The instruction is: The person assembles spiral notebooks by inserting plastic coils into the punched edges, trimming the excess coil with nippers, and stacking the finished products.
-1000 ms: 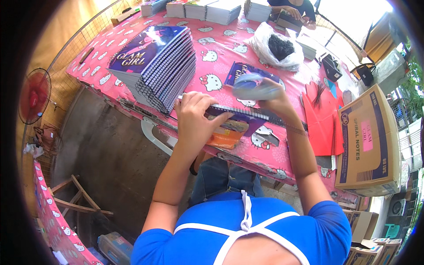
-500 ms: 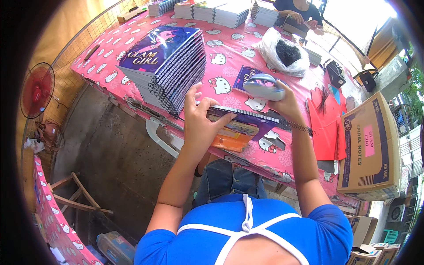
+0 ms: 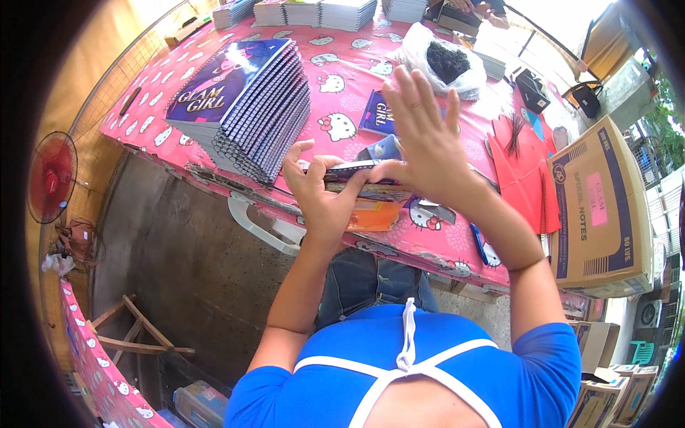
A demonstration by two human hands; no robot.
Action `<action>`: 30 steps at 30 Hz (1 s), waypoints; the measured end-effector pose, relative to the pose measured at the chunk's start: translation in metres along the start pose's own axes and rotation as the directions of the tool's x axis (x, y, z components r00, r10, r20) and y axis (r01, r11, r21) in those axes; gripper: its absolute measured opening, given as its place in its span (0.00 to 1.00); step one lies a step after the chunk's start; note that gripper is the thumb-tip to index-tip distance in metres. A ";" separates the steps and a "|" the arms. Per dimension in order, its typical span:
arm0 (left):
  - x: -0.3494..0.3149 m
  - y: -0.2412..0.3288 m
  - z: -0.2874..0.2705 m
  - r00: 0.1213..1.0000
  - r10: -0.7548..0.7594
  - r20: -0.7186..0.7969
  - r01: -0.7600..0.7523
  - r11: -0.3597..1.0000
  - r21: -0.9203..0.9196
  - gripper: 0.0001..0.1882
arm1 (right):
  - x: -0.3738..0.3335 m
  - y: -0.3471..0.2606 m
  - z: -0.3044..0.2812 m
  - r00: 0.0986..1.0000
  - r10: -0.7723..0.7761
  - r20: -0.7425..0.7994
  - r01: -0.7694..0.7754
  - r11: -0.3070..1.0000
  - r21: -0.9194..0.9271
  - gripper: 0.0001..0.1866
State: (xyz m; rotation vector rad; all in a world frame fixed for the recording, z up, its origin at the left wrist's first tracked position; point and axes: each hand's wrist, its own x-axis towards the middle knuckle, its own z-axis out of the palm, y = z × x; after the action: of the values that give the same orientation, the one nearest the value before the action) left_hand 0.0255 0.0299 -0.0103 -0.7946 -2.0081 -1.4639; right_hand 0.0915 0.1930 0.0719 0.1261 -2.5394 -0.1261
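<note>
My left hand (image 3: 321, 185) pinches a spiral notebook (image 3: 349, 171) by its upper edge, thumb on the near side. The notebook stands on edge at the table's front, beside an orange block (image 3: 376, 217) with a worn top. My right hand (image 3: 428, 135) is raised with fingers spread, its thumb at the notebook's right end; whether it touches is hard to tell. Behind the notebook, partly hidden by my right hand, lies a rounded grey-and-white object (image 3: 380, 148). Another dark blue notebook cover (image 3: 376, 114) lies flat just beyond it.
A tall stack of spiral notebooks (image 3: 242, 107) stands left. Beyond are a plastic bag of black coils (image 3: 446, 60) and more book stacks (image 3: 346, 14). Red sheets (image 3: 521, 175), a blue pen-like tool (image 3: 479, 242) and a cardboard box (image 3: 599, 210) are right. Another person's hands (image 3: 481, 8) show at the back.
My right hand has let go of the rounded grey-and-white object, which now rests behind the notebook, and has opened. The wire coil by my right wrist no longer shows. The view has shifted slightly.
</note>
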 end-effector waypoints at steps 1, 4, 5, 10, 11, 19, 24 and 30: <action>0.001 0.001 0.002 1.000 0.010 -0.011 -0.010 1.000 -0.003 0.21 | -0.006 -0.006 0.015 1.000 0.005 -0.026 -0.007 0.998 -0.062 0.49; 0.002 0.002 0.002 1.000 -0.015 0.020 0.017 0.998 -0.060 0.21 | -0.047 -0.023 0.037 0.993 0.062 -0.102 -0.061 0.998 0.015 0.51; 0.002 0.003 0.002 0.999 -0.029 0.035 0.031 0.997 -0.071 0.21 | -0.059 -0.027 0.038 0.988 0.095 -0.120 -0.084 0.992 0.092 0.51; 0.001 0.000 -0.002 1.000 0.028 0.011 -0.027 0.999 -0.047 0.22 | -0.057 -0.016 0.011 0.995 0.067 0.070 -0.080 0.974 0.211 0.25; 0.000 0.001 -0.002 1.000 0.010 0.020 -0.009 0.998 -0.064 0.22 | -0.051 -0.010 0.012 0.995 0.076 0.058 -0.091 0.948 0.306 0.19; 0.001 -0.001 -0.001 0.999 -0.014 0.030 0.016 0.999 -0.047 0.22 | -0.026 -0.015 -0.006 0.977 0.213 0.009 -0.193 0.862 0.469 0.12; 0.002 -0.002 -0.002 0.999 0.044 0.010 -0.043 0.999 -0.019 0.22 | -0.029 -0.012 0.004 0.985 0.169 -0.024 -0.143 0.898 0.417 0.08; 0.001 -0.001 -0.002 0.999 0.010 0.033 -0.007 0.997 -0.075 0.22 | -0.031 -0.017 0.008 0.979 0.203 -0.030 -0.178 0.911 0.371 0.06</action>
State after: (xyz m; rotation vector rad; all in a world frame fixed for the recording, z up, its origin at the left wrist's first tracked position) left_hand 0.0246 0.0276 -0.0094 -0.8626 -1.9816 -1.5379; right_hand 0.1136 0.1804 0.0458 0.0251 -2.4642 0.4262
